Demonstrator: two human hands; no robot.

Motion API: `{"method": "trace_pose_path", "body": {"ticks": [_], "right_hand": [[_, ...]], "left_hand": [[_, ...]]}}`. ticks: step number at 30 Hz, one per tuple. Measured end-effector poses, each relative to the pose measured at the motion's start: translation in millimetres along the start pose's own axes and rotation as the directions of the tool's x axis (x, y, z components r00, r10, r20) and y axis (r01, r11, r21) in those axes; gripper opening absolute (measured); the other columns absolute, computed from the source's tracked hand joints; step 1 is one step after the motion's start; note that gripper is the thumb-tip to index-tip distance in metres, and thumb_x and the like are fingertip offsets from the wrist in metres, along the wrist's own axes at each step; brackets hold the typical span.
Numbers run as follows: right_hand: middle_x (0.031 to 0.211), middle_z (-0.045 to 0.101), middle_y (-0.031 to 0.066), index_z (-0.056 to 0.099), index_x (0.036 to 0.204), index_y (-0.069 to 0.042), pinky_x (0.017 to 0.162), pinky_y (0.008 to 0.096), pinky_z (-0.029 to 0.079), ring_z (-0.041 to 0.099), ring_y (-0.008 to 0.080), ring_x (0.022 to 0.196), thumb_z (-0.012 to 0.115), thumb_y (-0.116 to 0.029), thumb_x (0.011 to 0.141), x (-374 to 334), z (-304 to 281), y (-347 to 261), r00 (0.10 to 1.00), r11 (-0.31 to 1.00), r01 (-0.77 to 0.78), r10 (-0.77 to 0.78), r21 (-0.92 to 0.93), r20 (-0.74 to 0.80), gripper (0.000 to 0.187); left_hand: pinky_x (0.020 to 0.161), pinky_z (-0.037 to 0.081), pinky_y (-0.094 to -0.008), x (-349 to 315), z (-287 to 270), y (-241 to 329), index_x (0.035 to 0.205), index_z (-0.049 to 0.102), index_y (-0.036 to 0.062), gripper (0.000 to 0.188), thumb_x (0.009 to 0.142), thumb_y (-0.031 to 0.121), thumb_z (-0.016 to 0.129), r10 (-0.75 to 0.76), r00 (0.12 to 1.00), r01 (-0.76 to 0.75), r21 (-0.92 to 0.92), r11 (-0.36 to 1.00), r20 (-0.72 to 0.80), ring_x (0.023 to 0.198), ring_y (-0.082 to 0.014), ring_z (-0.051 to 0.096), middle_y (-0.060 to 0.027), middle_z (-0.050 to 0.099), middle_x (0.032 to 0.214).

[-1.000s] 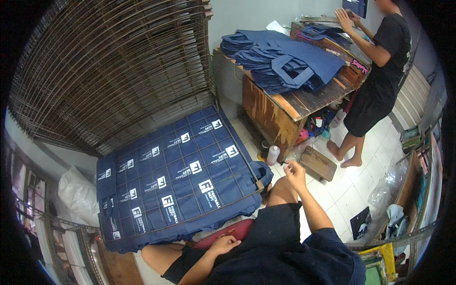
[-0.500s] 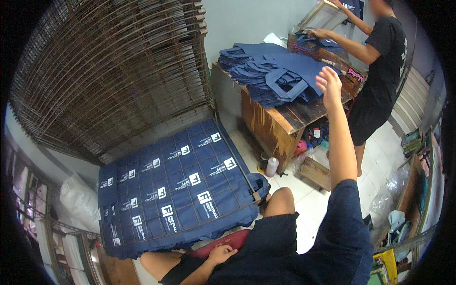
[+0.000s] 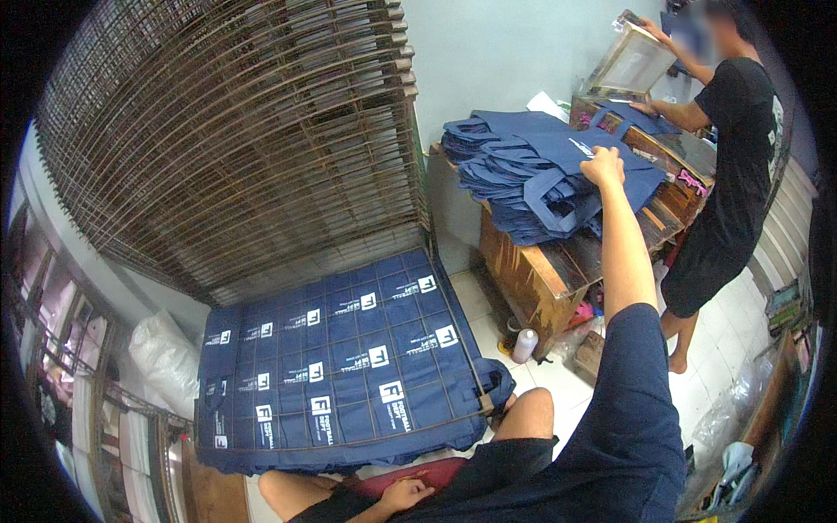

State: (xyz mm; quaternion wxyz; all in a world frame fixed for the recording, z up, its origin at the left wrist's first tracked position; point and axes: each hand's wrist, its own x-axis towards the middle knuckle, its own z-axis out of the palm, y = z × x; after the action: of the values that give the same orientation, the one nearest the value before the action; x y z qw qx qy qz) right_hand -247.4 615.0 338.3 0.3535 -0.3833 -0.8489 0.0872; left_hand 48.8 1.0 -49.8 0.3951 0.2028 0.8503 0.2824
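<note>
Open air is left above the layer of blue bags [image 3: 349, 375] at near left, but far-side travel is blocked by the raised stack of wire racks [image 3: 253, 148]. Between the racks and the wooden table [image 3: 527, 283], a narrow strip of tiled floor [image 3: 472, 298] is left free; its near end is partly obstructed by a white bottle [image 3: 525, 345]. Over the bag pile [image 3: 523, 187], far-right passage is limited by the tilted frame [image 3: 635, 63] and the co-worker [image 3: 737, 166].
</note>
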Motion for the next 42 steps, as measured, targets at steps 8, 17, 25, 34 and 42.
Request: {"method": "trace_pose_path", "body": {"ticks": [8,17,25,34,42], "right_hand": [[0.097,0.067,0.0177,0.071,0.094,-0.008,0.086,0.0374,0.048,0.064,0.0302,0.093,0.067,-0.026,0.067,14.7,13.1,15.8,0.841,0.908,0.377,-0.418,0.184,0.343,0.032],[0.104,0.064,0.0164,0.068,0.103,-0.017,0.086,0.0419,0.047,0.060,0.0354,0.099,0.058,-0.031,0.078,-6.8,-26.2,-16.0,0.996,0.981,0.070,-0.078,0.181,0.035,0.030],[0.094,0.066,0.0098,0.065,0.098,0.004,0.072,0.0314,0.053,0.065,0.0199,0.081,0.060,-0.019,0.088,-38.4,-107.4,-9.7,0.993,0.224,0.111,0.002,0.968,-0.114,0.026],[0.144,0.028,0.0150,0.037,0.136,-0.009,0.104,0.0504,0.026,0.031,0.0308,0.129,0.069,-0.026,0.073,-319.0,-201.5,44.9,0.961,0.350,-0.139,-0.179,0.926,0.212,0.072],[0.138,0.039,0.0206,0.034,0.135,0.006,0.106,0.0386,0.029,0.041,0.0275,0.124,0.047,0.008,0.068,-386.0,-208.0,0.5,0.761,0.506,-0.237,-0.434,0.829,0.483,0.069]], "left_hand": [[0.082,0.046,-0.0377,-3.7,-15.9,33.2,0.075,0.066,0.0080,0.048,0.083,0.053,0.055,-0.049,0.998,0.047,0.048,0.998,0.037,0.092,-0.0236,0.063,-0.0092,0.066,0.077],[0.073,0.049,-0.0388,-10.9,-16.9,31.9,0.088,0.067,0.0113,0.052,0.084,0.060,0.049,-0.049,0.999,0.049,0.047,0.998,0.008,0.082,-0.0269,0.064,-0.0116,0.067,0.082],[0.071,0.046,-0.0277,25.6,-22.7,75.8,0.096,0.063,0.0061,0.035,0.088,0.040,0.060,0.215,0.970,-0.243,-0.556,0.795,-0.117,0.077,-0.0111,0.056,-0.0014,0.063,0.083],[0.099,0.033,-0.0528,54.5,-133.6,237.3,0.145,0.021,0.0164,0.093,0.078,0.081,0.022,0.642,0.767,0.086,-0.992,-0.097,0.004,0.126,-0.0283,0.039,-0.0096,0.035,0.142],[0.081,0.047,-0.0358,-24.7,-145.1,197.5,0.124,0.047,0.0103,0.049,0.079,0.014,0.065,0.217,0.971,-0.116,-0.991,0.067,-0.099,0.098,-0.0183,0.055,-0.0043,0.055,0.114]]}}
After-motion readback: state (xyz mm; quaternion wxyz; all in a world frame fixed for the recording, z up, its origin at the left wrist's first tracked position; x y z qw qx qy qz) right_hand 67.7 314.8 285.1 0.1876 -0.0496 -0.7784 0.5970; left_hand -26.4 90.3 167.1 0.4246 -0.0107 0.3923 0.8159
